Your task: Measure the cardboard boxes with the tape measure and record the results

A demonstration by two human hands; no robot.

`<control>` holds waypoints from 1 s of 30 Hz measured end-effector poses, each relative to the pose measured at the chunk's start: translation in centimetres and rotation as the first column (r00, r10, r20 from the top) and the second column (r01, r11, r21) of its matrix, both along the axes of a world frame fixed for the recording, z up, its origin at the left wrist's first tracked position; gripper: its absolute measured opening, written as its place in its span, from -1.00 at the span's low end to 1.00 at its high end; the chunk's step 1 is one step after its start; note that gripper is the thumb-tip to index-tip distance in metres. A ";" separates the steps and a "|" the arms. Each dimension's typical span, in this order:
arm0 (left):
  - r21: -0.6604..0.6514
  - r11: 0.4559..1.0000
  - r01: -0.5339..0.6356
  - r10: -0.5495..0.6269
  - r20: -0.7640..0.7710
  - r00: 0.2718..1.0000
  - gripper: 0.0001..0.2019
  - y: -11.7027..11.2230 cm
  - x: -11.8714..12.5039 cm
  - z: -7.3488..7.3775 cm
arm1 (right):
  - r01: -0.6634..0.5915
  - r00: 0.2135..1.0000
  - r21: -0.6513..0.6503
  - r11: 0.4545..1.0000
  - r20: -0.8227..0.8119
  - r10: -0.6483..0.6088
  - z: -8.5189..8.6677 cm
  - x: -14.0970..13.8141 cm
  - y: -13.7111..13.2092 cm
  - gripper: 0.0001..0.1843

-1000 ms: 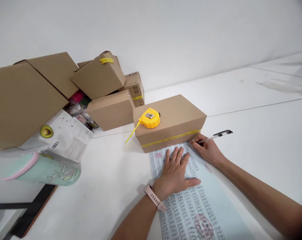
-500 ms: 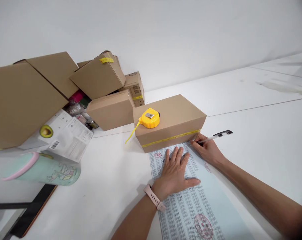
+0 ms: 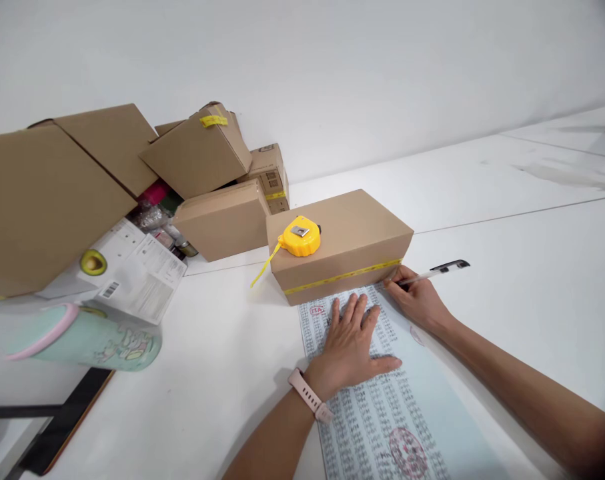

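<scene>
My left hand (image 3: 351,343) lies flat with fingers spread on a light blue sheet of paper (image 3: 382,413) covered in rows of dark handwriting and a few red stamps. In my right hand (image 3: 416,298) is a pen (image 3: 437,271) with a clear barrel and black clip; its tip is hidden by the fingers at the sheet's top right edge. Touching or nearly touching the paper's far edge stands a closed cardboard box (image 3: 352,220) with a yellow tape strip along its side. On the box rests a yellow tape measure (image 3: 302,236), its yellow strap hanging over the left edge.
Several cardboard boxes (image 3: 197,153) are piled at the back left against the white wall. Before them lies a white printed package (image 3: 147,273) with an avocado picture. A mint green tumbler (image 3: 102,340) stands at the left, above a black-edged frame (image 3: 72,420).
The pen's upper end has shifted very slightly to the right with my right hand. My left hand, the paper, the box and the tape measure stay where they were.
</scene>
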State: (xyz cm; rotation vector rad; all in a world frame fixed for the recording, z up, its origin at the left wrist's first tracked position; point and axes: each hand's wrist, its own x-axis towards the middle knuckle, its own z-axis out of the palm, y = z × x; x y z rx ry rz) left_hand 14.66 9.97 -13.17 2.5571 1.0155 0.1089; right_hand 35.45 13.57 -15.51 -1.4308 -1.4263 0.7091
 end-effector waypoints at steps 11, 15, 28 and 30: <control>-0.012 1.000 0.002 -0.002 0.001 1.000 -0.06 0.0 0.0 0.1 | -0.014 1.000 0.012 1.000 0.019 0.014 0.2 -0.2 0.1 -0.72; -0.015 1.000 0.000 0.000 0.003 1.000 -0.06 0.0 0.0 0.1 | -0.016 1.000 -0.014 1.000 0.004 0.016 0.3 -0.2 0.0 -0.73; -0.027 1.000 -0.004 0.004 -0.006 1.000 -0.06 -0.1 0.1 0.3 | 0.006 1.000 -0.003 1.000 0.025 -0.006 -0.2 0.2 0.1 -0.75; -0.025 1.000 -0.002 0.002 -0.007 1.000 -0.06 -0.1 0.1 0.3 | 0.001 1.000 -0.009 1.000 0.015 -0.001 -0.3 0.2 0.1 -0.74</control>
